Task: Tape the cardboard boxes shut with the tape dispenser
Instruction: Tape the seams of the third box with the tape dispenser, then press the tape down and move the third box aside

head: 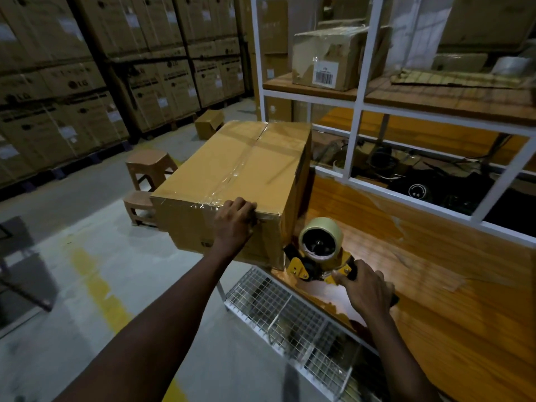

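Note:
A large cardboard box [232,169] lies on the left end of the wooden table [435,285], overhanging its edge. Clear tape runs along the box's top seam and down its near face. My left hand [233,224] grips the near top edge of the box, fingers hooked over the taped seam. My right hand [367,288] holds the handle of the yellow tape dispenser [319,250], which sits on the table just right of the box's near corner. Its tape roll faces me.
A white metal shelf frame [356,126] stands on the table behind the box, with a wrapped carton [327,59] on its upper board. A wire basket [290,311] hangs under the table front. Two plastic stools [148,166] and stacked cartons [87,82] stand to the left.

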